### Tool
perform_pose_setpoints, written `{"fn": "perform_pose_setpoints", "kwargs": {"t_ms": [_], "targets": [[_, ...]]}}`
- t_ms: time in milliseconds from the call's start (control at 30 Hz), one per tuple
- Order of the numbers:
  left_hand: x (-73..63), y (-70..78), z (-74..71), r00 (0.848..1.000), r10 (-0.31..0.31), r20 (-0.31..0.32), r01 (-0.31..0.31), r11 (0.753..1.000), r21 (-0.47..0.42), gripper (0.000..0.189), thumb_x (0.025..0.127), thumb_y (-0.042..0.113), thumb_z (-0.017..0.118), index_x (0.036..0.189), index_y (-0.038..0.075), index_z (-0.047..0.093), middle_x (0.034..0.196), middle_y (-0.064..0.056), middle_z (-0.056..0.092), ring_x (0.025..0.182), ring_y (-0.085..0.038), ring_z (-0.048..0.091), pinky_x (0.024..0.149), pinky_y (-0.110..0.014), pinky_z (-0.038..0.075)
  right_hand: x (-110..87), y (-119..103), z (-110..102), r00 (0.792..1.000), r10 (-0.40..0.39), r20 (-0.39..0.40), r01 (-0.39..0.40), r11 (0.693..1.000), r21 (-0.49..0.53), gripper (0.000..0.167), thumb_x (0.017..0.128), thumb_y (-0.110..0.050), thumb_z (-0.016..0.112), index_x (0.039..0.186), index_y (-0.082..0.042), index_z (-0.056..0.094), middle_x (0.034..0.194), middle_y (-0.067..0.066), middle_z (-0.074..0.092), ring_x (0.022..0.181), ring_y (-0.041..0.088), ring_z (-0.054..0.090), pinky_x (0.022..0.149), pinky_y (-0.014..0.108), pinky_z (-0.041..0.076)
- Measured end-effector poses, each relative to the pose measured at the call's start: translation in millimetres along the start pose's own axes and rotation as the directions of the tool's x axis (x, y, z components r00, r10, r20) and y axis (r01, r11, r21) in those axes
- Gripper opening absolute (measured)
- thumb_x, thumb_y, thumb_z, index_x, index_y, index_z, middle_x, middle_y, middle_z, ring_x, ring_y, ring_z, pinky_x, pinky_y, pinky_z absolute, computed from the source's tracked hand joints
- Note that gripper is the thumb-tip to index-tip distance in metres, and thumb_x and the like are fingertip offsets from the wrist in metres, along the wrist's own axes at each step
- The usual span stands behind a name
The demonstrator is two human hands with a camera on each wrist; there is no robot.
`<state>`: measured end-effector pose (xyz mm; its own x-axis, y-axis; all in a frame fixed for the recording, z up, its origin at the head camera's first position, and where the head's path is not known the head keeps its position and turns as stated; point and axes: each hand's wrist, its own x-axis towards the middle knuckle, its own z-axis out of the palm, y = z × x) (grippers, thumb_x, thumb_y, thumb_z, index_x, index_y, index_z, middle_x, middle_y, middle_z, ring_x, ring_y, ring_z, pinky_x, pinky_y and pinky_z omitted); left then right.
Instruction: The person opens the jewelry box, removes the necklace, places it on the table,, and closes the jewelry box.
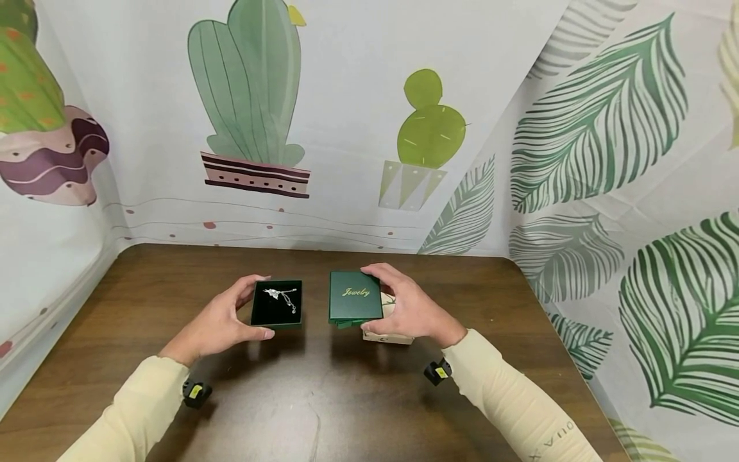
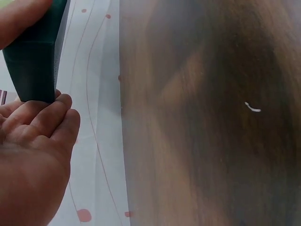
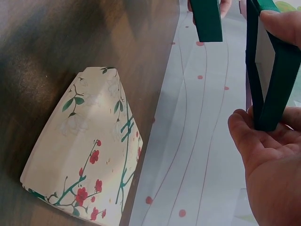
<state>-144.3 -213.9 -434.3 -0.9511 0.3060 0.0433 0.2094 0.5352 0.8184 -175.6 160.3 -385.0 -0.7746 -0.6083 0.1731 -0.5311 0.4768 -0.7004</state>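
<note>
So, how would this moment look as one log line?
left hand: holds box, jewelry inside | right hand: holds lid | floral box: on table

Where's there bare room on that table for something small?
The table is bare left of the left hand and right of the right hand, out to each side edge. It's crowded near the green lid and floral package.

Your brown surface (image 1: 260,410) carries a cream floral package (image 3: 89,146); behind it, you face a white backdrop (image 1: 352,64) printed with cacti (image 1: 260,90).
</note>
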Motion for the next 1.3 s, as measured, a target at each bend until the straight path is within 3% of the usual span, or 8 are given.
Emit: {"fn": "perform_pose_setpoints", "kwargs": {"t_ms": [233, 633, 1300], "targets": [[-1.3, -3.1, 0.6, 1.000, -0.024, 0.019, 0.023, 1.000, 0.013, 0.097, 0.076, 0.031, 0.094, 0.155, 0.016, 0.039, 0.155, -0.025, 0.051, 0.146, -0.053, 0.043, 0.117, -0.069, 0.035, -0.5, 1, 1, 1.000, 0.002, 0.004, -0.002, 1.000, 0.008, 0.091, 0.074, -0.022, 0.095, 0.150, -0.006, 0.049, 0.145, 0.004, 0.053, 0.123, 0.021, 0.058, 0.106, 0.049, 0.054], [-1.3, -13.8, 3.9, 0.999, 0.010, 0.038, -0.008, 1.000, -0.029, 0.096, 0.076, 0.022, 0.094, 0.152, 0.008, 0.039, 0.150, -0.022, 0.056, 0.147, -0.053, 0.041, 0.118, -0.069, 0.033, -2.9, 1, 4, 1.000, -0.006, 0.011, 0.006, 1.000, 0.023, 0.089, 0.073, -0.020, 0.094, 0.149, -0.011, 0.049, 0.143, 0.001, 0.054, 0.123, 0.017, 0.058, 0.108, 0.048, 0.053], [-0.4, -25.6, 4.5, 0.998, -0.018, 0.066, 0.017, 1.000, 0.003, 0.099, 0.077, 0.023, 0.094, 0.154, 0.005, 0.034, 0.155, -0.030, 0.048, 0.146, -0.058, 0.038, 0.116, -0.071, 0.032, -5.0, -1, 7, 1.000, 0.003, 0.009, -0.003, 1.000, -0.014, 0.089, 0.073, -0.023, 0.094, 0.149, -0.011, 0.050, 0.144, -0.002, 0.053, 0.123, 0.015, 0.058, 0.110, 0.039, 0.052]]}}
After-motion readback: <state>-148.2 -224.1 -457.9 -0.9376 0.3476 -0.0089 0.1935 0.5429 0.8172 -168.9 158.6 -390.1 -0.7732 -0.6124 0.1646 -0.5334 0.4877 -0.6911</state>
